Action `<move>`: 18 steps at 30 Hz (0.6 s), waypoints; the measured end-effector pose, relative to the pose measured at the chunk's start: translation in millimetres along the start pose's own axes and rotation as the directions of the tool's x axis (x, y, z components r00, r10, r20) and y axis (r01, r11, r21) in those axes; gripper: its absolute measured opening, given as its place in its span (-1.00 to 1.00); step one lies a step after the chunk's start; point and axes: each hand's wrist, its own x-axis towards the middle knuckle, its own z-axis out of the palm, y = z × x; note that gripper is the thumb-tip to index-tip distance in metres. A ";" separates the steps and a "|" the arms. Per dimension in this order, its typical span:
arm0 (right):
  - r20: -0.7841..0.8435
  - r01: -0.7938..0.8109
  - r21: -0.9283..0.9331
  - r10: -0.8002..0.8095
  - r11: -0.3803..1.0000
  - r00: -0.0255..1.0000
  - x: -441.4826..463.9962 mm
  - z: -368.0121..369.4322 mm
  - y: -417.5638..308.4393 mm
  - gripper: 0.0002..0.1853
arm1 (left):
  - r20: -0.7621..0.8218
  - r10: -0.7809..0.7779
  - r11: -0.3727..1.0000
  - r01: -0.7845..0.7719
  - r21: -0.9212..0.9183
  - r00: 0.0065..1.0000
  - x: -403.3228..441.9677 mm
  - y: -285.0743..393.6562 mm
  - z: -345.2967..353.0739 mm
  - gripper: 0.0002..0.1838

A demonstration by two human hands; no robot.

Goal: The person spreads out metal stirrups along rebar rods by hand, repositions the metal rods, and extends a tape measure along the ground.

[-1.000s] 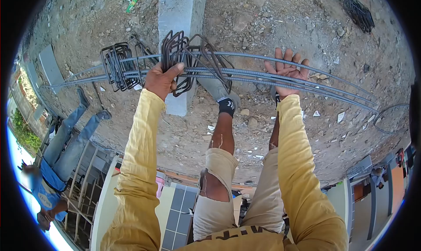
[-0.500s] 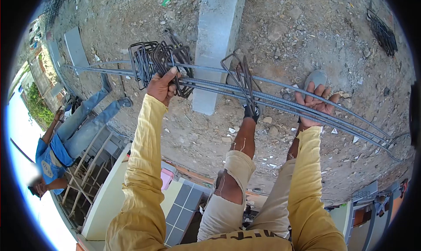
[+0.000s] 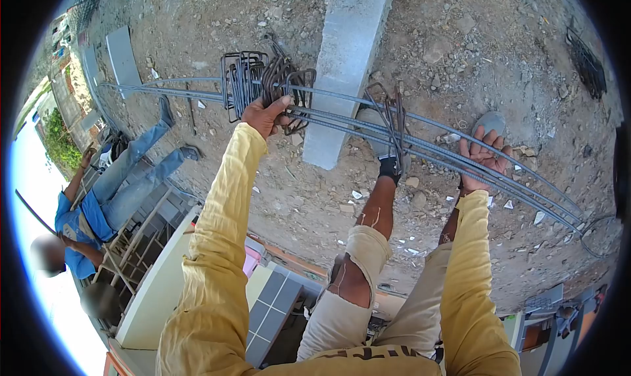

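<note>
My left hand (image 3: 266, 117) is closed at the lower edge of a bunch of bent rebar stirrups (image 3: 246, 80), its thumb lying along the steel. Long ribbed rebar rods (image 3: 342, 122) run through these stirrups and slant down to the right. A smaller group of stirrups (image 3: 393, 123) hangs around the rods near my feet. Farther right, my right hand (image 3: 485, 160) is palm up at the rods, its fingers spread and slightly curled. Rods cross its palm and wrist; the fingers are not wrapped around them.
A concrete beam (image 3: 345, 67) lies under the rods on stony ground. More stirrups (image 3: 585, 67) lie at the far right. A person in a blue shirt (image 3: 85, 221) stands at the left, near wooden poles (image 3: 135, 244). A grey panel (image 3: 123, 57) lies beyond.
My view has shifted, so the beam, stirrups and left hand appear farther right. My right hand's fingers have shifted slightly. The other person's arm has moved.
</note>
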 end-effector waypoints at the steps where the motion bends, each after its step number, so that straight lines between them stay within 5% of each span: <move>1: -0.004 0.002 -0.002 -0.002 1.000 1.000 0.3 -1.8 -1.6 -0.47 | -0.011 0.009 1.000 -0.009 0.009 1.000 2.7 -0.1 -2.4 -0.64; 10: -0.069 0.015 -0.019 -0.016 1.000 0.997 7.7 -12.4 -9.2 -0.50 | -0.050 0.006 0.967 0.007 0.256 0.999 24.6 5.9 -13.3 -0.57; 18: -0.127 0.033 -0.027 -0.036 0.999 0.991 12.2 -35.7 -13.3 -0.50 | -0.005 0.027 0.974 -0.026 0.224 1.000 45.9 -6.8 -11.2 -0.56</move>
